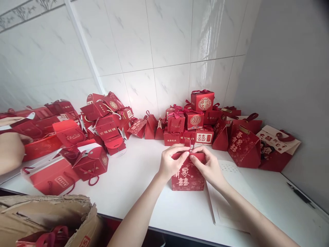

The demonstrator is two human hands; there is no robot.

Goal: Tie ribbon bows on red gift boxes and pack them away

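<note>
Toward front edge of table (150, 197), left hand (171, 162) and right hand (208, 166) pinching red box (189, 178) top, we're seemingly closing it, next needing careful alignment.

The light is bright and diffuse; streaky glare runs down the tiles (210, 31) at upper right; the side wall (285, 75) is dull grey, blackening at the top corner; the table (144, 164) shows faint shadows; print on the held box (189, 179) is legible; wide-angle stretch slants the edges.
</note>
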